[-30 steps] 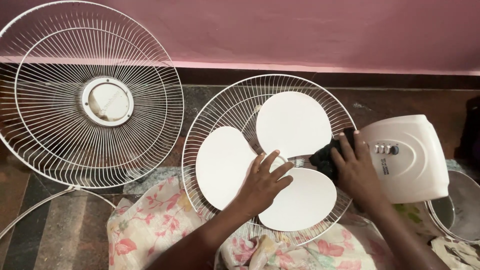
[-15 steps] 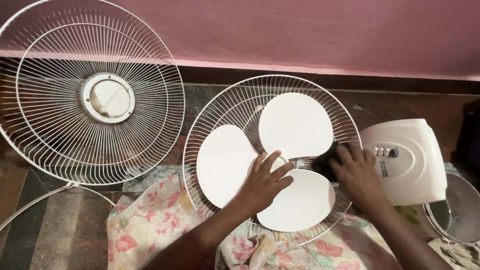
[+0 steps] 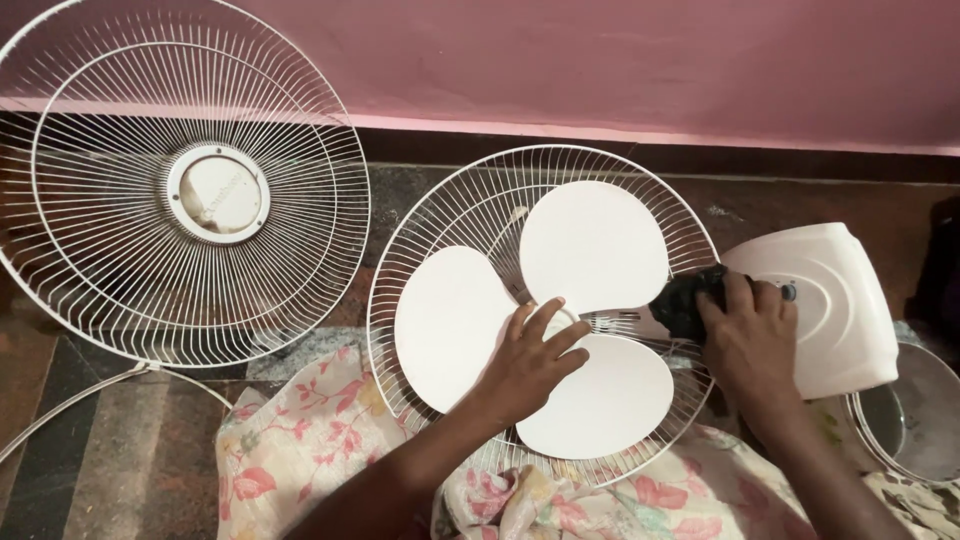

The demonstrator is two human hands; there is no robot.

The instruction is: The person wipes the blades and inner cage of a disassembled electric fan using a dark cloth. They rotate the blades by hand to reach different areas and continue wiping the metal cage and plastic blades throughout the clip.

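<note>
White three-bladed fan blade (image 3: 590, 250) lay inside rear wire guard (image 3: 450, 210) (on floral cloth (image 3: 300, 450)). Left hand (image 3: 530, 360) rested open-fingered on its hub; right hand (image 3: 750, 340) gripped white motor housing (image 3: 840, 300).

Two bare forearms enter from the bottom edge. Left hand (image 3: 528, 362) and right hand (image 3: 748, 340) bare: no sleeves, gloves, rings, watch or bangles visible. Floral cloth (image 3: 300, 450), pink on cream, covers the lap.
</note>
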